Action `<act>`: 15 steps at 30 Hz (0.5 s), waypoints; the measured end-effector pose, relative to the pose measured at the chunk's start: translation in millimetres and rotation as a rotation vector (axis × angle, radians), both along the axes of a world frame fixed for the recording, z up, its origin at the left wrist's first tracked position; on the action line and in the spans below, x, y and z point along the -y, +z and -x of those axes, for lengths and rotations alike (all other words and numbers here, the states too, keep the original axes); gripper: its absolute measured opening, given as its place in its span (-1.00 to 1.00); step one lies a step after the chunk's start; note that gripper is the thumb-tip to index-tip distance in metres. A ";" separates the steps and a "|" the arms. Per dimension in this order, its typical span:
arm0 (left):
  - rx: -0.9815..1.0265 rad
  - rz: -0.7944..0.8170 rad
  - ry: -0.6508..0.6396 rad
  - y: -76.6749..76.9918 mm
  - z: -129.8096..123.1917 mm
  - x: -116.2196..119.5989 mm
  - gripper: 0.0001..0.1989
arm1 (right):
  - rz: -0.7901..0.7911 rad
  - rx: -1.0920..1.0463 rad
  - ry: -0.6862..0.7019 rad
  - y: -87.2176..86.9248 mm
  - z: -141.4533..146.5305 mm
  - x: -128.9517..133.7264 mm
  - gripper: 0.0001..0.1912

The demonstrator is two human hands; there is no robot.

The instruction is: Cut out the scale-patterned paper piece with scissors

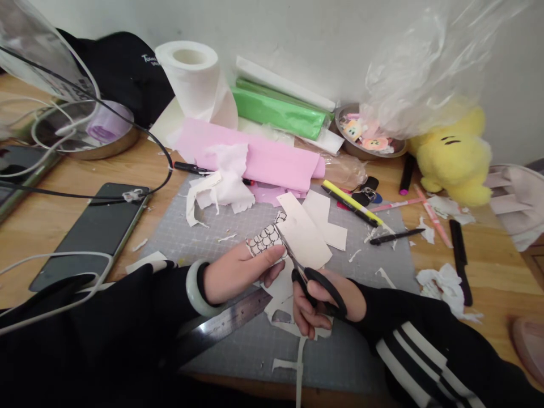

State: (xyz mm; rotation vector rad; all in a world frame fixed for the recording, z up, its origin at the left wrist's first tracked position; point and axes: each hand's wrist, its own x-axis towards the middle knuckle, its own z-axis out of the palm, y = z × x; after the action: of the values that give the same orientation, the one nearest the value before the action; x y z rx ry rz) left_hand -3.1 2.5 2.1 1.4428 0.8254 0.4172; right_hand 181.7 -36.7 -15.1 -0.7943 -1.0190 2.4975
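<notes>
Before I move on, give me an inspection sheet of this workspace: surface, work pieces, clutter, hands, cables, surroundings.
Surface: grey gridded cutting mat on a light brown wooden table.
Work pieces: small white paper piece with black scale-like pattern; black-handled metal scissors, blades at the piece's edge.
Clutter: torn pale paper scraps on mat and table; flat shiny metal strip near the left forearm.
Hands: left hand holds the patterned piece; right hand holds the scissors.
Cables: thin black cable crosses the dark flat phone; thin white cable near the left sleeve.
Surroundings: thick white paper roll, yellow plush toy, pale wall behind.
</notes>
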 end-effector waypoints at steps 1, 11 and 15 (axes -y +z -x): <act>-0.004 -0.004 -0.004 0.1 0.3 0.1 -0.54 | -0.008 0.001 0.008 0.9 -0.4 0.1 -0.40; 0.000 -0.102 -0.246 -3.4 2.1 1.5 -0.55 | 0.007 -0.096 -0.011 -2.2 -1.6 1.1 -0.40; 0.016 -0.048 -0.188 -5.5 1.8 2.7 -0.54 | 0.002 -0.066 0.020 -7.8 0.2 -1.0 -0.42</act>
State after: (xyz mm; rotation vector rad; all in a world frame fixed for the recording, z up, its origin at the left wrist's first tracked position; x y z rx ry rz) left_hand -4.9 -0.2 -3.5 1.5443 0.6641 0.3065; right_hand 181.4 -35.6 -22.9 -0.7009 -1.0064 2.5243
